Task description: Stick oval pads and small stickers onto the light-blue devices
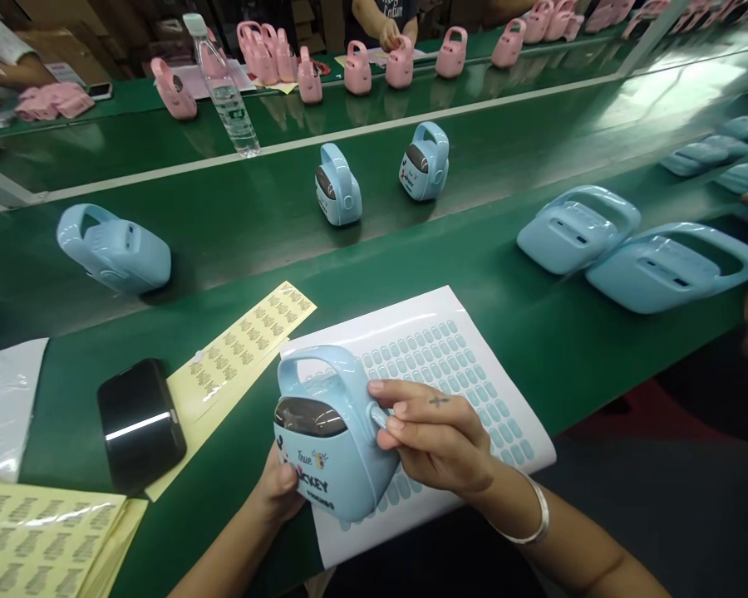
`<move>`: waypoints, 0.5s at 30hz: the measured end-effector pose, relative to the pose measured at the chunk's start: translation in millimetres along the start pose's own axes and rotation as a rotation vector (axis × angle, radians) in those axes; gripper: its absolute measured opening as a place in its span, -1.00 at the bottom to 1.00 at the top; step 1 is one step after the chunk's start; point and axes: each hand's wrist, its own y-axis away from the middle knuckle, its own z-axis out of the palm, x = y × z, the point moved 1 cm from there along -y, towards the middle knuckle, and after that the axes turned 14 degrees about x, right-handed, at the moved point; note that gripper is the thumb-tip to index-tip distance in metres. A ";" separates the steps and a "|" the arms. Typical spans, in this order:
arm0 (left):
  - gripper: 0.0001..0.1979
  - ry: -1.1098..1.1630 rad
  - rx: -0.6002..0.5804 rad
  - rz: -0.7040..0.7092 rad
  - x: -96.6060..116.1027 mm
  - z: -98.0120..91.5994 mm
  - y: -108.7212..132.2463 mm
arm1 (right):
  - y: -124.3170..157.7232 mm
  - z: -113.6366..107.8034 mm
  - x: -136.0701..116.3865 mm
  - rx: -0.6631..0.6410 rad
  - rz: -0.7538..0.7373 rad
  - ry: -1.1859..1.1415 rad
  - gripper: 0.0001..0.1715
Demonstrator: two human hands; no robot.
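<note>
I've got the glossy light-blue handled case (330,453) clamped between left hand (280,490) and right hand (433,436); upright, handle up, printed face toward me-left.

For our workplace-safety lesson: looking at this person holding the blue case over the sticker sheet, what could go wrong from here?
1. The blue case is held off the bench in both hands; it might slip and fall.
2. The phone lies close to the left hand; an elbow might knock it.
3. The sticker sheet overhangs the bench edge and could slide off.

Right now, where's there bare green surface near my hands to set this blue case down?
Free: the strip between the white sticker sheet and the two flat blue cases, and between yellow label strip and lying case. Crowded: around the phone at left.
</note>
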 end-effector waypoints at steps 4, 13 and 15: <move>-0.26 -0.014 0.014 -0.004 4.3 4.8 0.9 | -0.7 2.7 -0.1 -0.007 -0.003 0.010 -0.72; -0.34 0.015 -0.021 0.106 1.0 -4.2 -2.2 | -9.7 -4.9 9.6 -0.163 0.009 -0.046 -0.86; -0.36 -0.003 0.018 0.154 0.8 -3.9 -3.6 | -5.6 -6.3 14.0 -0.242 0.004 -0.035 -0.65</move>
